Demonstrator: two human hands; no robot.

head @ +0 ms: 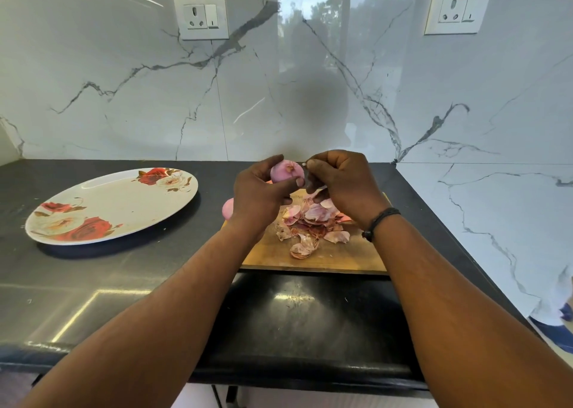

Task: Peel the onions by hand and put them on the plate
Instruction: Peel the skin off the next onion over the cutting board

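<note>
My left hand point(259, 190) grips a pink, mostly peeled onion point(286, 171) above the wooden cutting board point(313, 255). Just to its right, my right hand point(341, 181) pinches a small bit of skin at the onion's top edge. A second pink onion point(227, 209) lies at the board's left edge, partly hidden behind my left wrist. A heap of onion peels point(310, 224) lies on the board under my hands. The oval plate point(111, 204) with red rose prints sits to the left on the black counter, with nothing on it.
The black counter point(93, 283) runs to a marble wall at the back and on the right. Two wall sockets point(201, 15) point(457, 8) sit high on the wall. The counter's front edge is close to me.
</note>
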